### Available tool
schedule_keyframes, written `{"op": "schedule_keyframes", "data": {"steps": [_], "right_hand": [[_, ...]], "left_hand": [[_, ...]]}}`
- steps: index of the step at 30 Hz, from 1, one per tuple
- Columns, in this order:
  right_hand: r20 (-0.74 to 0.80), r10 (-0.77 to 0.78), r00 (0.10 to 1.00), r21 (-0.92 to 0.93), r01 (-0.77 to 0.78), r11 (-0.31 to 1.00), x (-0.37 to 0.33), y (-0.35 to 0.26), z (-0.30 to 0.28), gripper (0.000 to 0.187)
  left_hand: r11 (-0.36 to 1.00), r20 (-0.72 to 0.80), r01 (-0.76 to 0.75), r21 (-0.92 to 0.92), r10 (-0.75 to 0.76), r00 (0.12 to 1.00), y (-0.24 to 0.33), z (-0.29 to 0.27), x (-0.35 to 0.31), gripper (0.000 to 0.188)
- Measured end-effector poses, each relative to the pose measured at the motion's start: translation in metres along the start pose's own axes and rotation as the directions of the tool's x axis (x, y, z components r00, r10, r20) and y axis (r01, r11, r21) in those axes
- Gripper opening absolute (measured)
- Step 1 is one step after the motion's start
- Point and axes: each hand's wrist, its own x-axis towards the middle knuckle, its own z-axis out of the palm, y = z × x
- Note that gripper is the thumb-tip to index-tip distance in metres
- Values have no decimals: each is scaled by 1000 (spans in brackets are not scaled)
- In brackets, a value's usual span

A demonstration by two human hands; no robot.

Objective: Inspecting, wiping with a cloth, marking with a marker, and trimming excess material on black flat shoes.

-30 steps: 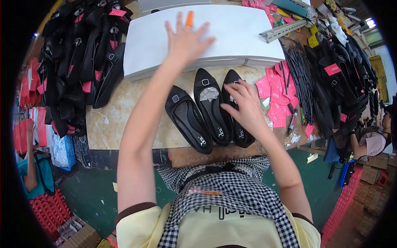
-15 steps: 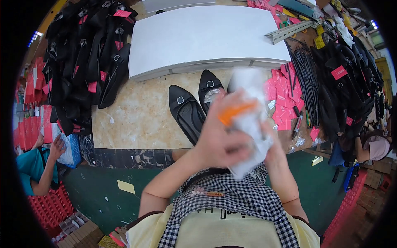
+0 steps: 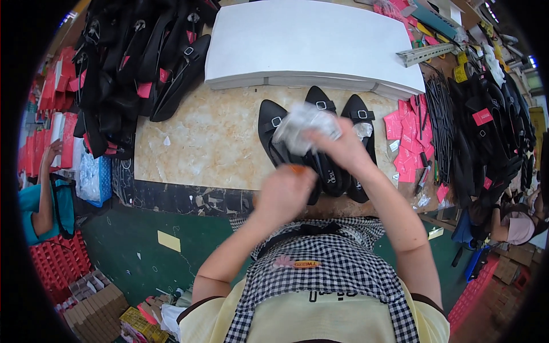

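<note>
Three black pointed flat shoes with square silver buckles lie toes-away on the table before me: a left shoe (image 3: 267, 121), a middle shoe (image 3: 333, 182) and a right shoe (image 3: 355, 106) with pale stuffing at its toe opening. My right hand (image 3: 342, 147) is closed on crumpled white tissue paper (image 3: 302, 127), blurred, above the left and middle shoes. Just nearer to me, my left hand (image 3: 284, 193) forms a fist over the left shoe's heel end. A small orange object (image 3: 296, 168) shows at its fingers; its kind is unclear.
A thick stack of white sheets (image 3: 309, 46) stands behind the shoes. Many black shoes (image 3: 128, 68) with pink tags are heaped at left, more black shoes (image 3: 486, 120) at right. Pink cards (image 3: 406, 131) and black strips (image 3: 443, 131) lie right. Another person's arm (image 3: 46, 183) is far left.
The white tissue paper has moved from in front of my chest to over the shoes, in my right hand. My left hand has come down and closer in. A third shoe shows fully.
</note>
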Motion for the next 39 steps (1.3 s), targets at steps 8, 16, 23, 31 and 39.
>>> {"op": "schedule_keyframes", "data": {"steps": [8, 16, 23, 31, 39], "right_hand": [[341, -401, 850, -939, 331, -96, 54, 51, 70, 14], [127, -470, 873, -976, 195, 100, 83, 46, 29, 62], [-219, -497, 840, -769, 165, 618, -16, 13, -97, 39], [-738, -458, 495, -645, -717, 263, -122, 88, -298, 24], [-766, -270, 583, -642, -671, 372, -116, 39, -286, 31]], "left_hand": [[953, -193, -207, 221, 251, 949, 14, 30, -18, 26], [928, -195, -261, 266, 317, 928, 18, 33, -14, 20], [862, -403, -261, 435, 446, 799, -7, -10, -15, 32], [784, -158, 310, -537, -454, 877, -69, 14, 8, 52], [-366, 217, 128, -922, -213, 953, -29, -5, -4, 65]]}}
